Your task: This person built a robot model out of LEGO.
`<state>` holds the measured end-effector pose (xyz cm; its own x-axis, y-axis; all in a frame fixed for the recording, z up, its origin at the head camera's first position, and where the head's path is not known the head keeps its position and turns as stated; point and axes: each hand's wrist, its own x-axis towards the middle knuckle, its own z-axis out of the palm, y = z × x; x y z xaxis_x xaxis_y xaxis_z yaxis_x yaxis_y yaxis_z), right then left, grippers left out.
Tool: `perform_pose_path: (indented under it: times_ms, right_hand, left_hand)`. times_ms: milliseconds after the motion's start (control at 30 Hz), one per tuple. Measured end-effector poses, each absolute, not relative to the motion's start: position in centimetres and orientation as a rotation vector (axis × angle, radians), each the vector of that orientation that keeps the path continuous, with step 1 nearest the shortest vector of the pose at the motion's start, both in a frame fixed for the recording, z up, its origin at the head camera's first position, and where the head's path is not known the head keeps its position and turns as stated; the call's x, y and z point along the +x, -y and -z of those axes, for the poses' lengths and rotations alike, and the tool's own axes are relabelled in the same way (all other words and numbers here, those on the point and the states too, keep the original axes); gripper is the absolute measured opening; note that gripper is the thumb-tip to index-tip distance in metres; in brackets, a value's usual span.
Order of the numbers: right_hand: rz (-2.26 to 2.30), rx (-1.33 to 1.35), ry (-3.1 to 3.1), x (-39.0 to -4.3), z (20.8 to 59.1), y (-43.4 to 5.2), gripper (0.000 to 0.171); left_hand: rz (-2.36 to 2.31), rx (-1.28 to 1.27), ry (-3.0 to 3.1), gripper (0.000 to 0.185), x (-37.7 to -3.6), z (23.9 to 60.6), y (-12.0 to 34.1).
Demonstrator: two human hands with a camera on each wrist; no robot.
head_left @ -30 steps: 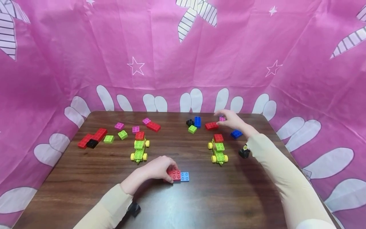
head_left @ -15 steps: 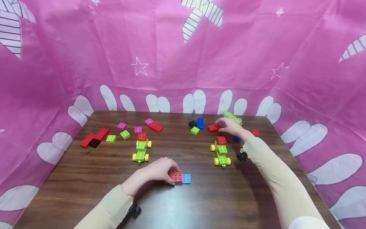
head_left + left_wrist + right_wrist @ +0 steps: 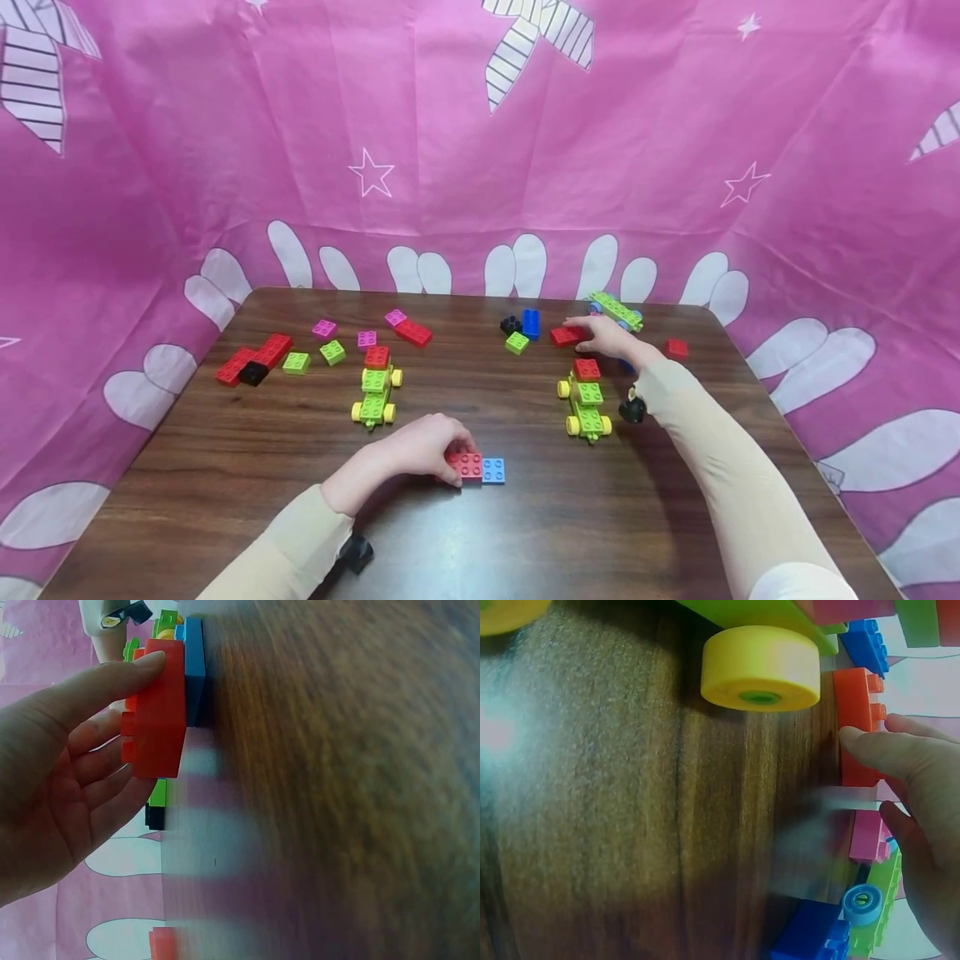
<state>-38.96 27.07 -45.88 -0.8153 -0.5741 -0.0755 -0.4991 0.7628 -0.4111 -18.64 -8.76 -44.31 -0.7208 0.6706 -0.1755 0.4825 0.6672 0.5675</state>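
My left hand [image 3: 429,448] grips a red brick [image 3: 467,465] near the table's front middle. A light blue brick [image 3: 492,471] sits against its right side. In the left wrist view my fingers [image 3: 97,682] curl round the red brick [image 3: 157,712], with the blue brick [image 3: 195,671] behind it. My right hand [image 3: 606,333] reaches to the far right, fingers fairly straight. Its thumb [image 3: 870,742] touches a long red brick [image 3: 857,724] [image 3: 566,336]. A pink brick [image 3: 870,836] lies under that hand.
Two green cars with yellow wheels [image 3: 375,392] [image 3: 587,404] stand mid-table. Loose red, green, pink, blue and black bricks lie along the back, with a red-black cluster [image 3: 251,362] at left. A green plate on blue wheels [image 3: 617,310] and a small red brick [image 3: 677,348] lie at the back right.
My right hand came off the pink brick and dropped a little left onto the long red brick. My left hand kept its hold on the red brick.
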Motion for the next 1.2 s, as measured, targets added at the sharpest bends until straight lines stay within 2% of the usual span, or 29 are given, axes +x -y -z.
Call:
perform_pose_path:
  times_ms: [400, 600, 867, 1200]
  right_hand:
    - [0.578, -0.802, -2.824, -39.04, 46.2, -27.54, 0.039]
    - [0.604, -0.729, -2.824, -38.91, 45.99, -27.96, 0.04]
    - [0.602, -0.765, -2.802, -38.69, 46.38, -27.52, 0.048]
    - [0.633, -0.748, -2.789, -38.52, 46.69, -27.21, 0.044]
  left_hand:
    - [-0.708, 0.909, -2.512, 0.037, -18.71, 44.45, 8.71]
    - [-0.705, 0.923, -2.523, 0.037, -18.81, 44.29, 8.7]
    - [-0.71, 0.9, -2.512, 0.036, -18.69, 44.29, 8.8]
    - [-0.722, 0.906, -2.506, 0.036, -18.73, 44.76, 8.76]
